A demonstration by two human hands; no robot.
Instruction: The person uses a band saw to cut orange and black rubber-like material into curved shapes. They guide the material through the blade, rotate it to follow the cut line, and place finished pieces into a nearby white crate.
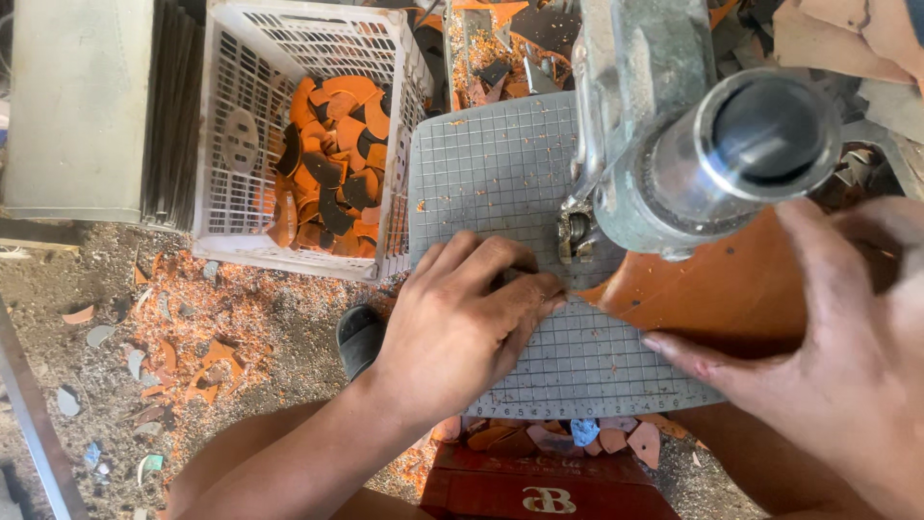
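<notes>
Leather sheet (717, 289), orange-brown, lies on the gridded cutting mat (500, 173) at its right edge, under the grey press machine (664, 125). Left hand (462, 323) presses flat on the mat, fingers together, fingertips touching the sheet's edge. Right hand (828, 356) rests spread on the sheet. White crate (231, 144) of cut pieces stands beside the mat's left edge.

crate (231, 144) left of mat (491, 173), sheet (722, 289) on mat, machine (664, 125) above

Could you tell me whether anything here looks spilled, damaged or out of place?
Yes: orange leather scraps and dust lie strewn on the dirt floor beside the white plastic crate, rather than inside it with the other cut pieces.
</notes>
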